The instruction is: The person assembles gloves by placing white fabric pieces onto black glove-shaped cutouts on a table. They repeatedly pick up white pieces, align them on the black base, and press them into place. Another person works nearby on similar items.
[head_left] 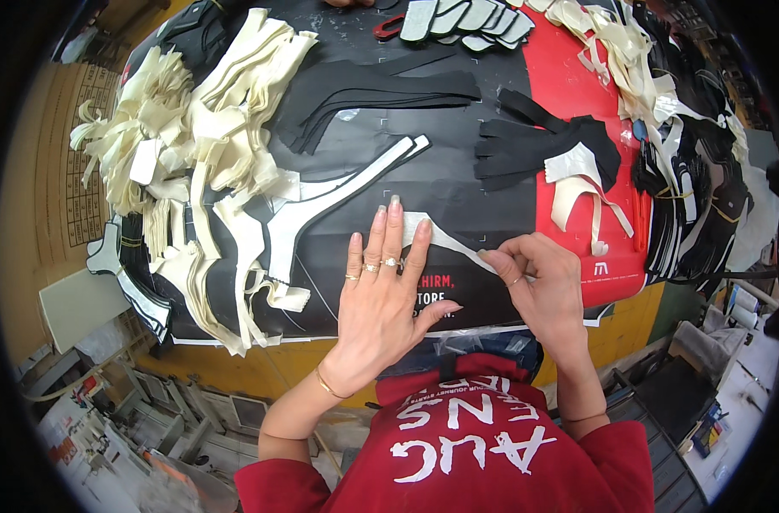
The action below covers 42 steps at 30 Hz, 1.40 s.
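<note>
My left hand (381, 291) lies flat on the table, fingers spread, pressing down one end of a curved white strip (440, 235). My right hand (539, 278) pinches the other end of that strip between thumb and fingers, lifting its edge slightly. The strip rests on a black printed sheet (355, 171) that covers the table. Rings sit on the left hand's fingers and a thin bracelet on its wrist.
Piles of cream and white cut strips (193, 145) fill the left side. Black cut pieces (381, 90) lie in the middle, with more black pieces (535, 141) on a red sheet (569, 85). Grey padded shapes (466, 21) sit at the far edge, and stacked black parts (697, 205) at the right.
</note>
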Motion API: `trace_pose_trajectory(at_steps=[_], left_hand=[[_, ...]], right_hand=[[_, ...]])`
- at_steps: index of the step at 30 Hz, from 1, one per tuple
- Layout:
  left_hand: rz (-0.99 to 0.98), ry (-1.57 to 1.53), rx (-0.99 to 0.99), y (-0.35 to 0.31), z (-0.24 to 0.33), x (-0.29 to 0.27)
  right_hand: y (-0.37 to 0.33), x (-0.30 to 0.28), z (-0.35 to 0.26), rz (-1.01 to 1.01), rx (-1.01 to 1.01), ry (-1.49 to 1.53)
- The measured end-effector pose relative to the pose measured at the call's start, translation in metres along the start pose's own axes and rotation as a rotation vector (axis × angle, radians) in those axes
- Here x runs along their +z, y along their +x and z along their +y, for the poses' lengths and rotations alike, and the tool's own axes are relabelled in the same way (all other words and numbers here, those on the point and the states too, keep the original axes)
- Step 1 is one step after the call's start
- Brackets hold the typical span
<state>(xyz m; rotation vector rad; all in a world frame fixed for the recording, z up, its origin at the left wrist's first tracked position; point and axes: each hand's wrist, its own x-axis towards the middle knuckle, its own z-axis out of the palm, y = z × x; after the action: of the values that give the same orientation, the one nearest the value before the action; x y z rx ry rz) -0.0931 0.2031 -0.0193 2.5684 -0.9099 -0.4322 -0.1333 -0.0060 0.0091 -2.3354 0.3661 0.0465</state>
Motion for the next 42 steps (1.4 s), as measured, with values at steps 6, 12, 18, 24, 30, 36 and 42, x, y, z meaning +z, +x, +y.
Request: trace_pose_trajectory(at_steps=[6, 12, 18, 24, 30, 36, 42], left_hand=[[-0.013, 0.016, -0.002, 0.001, 0.001, -0.001], [-0.027, 0.037, 0.015, 0.002, 0.004, -0.005], [-0.056, 0.050, 0.013, 0.004, 0.006, -0.007], [-0.066, 0.146, 0.031, 0.003, 0.008, -0.006], [-0.014, 0.196, -0.003, -0.003, 0.016, -0.003], [-0.042, 0.082, 0.178, 0.000, 0.028, 0.010], [-0.105, 0.008, 0.177, 0.006, 0.025, 0.015]], right_hand=[[0.003, -0.004, 0.007, -0.068, 0.031, 0.000], [0.014, -0.006, 0.011, -0.132, 0.001, -0.015], [0.019, -0.007, 0.014, -0.134, 0.008, -0.006], [0.016, -0.001, 0.012, -0.120, 0.010, -0.119], [0.006, 0.010, 0.010, -0.032, -0.050, -0.307], [0.001, 0.013, 0.012, -0.012, -0.044, -0.305], [-0.006, -0.008, 0.014, -0.054, 0.062, 0.146]])
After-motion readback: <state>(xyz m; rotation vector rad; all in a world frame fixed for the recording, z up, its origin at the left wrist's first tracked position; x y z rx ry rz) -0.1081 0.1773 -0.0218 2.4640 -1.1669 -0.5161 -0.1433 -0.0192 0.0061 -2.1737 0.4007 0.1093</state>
